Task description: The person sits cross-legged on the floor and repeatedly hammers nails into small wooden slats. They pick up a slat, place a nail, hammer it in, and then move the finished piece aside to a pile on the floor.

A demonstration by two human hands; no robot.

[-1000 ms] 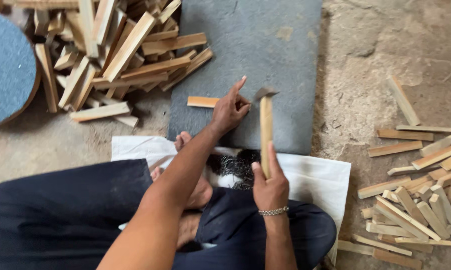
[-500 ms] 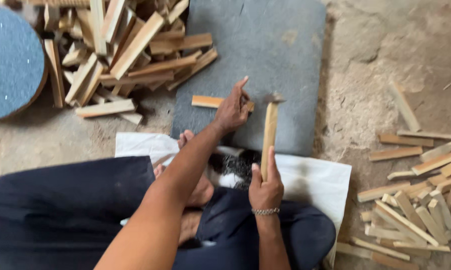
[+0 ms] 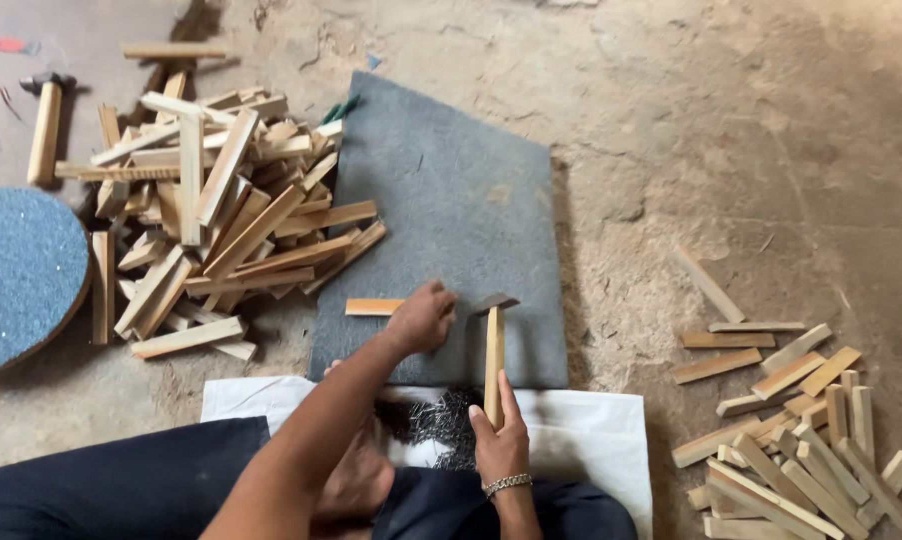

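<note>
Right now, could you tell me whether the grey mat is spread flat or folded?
Spread flat: the grey mat lies open on the floor, all edges showing, with the left hand and wooden strip resting on it.

Short pale wood strip (image 3: pixel 373 307) flat on mat; wooden-handled hammer (image 3: pixel 494 352) upright.

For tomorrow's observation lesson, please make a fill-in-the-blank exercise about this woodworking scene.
1. The right hand holds a ____ by its wooden handle.
2. The left hand rests on a wood strip lying on the grey ____.
3. The bigger wood pile lies on the person's ____ side.

Missing words: hammer; mat; left
</note>
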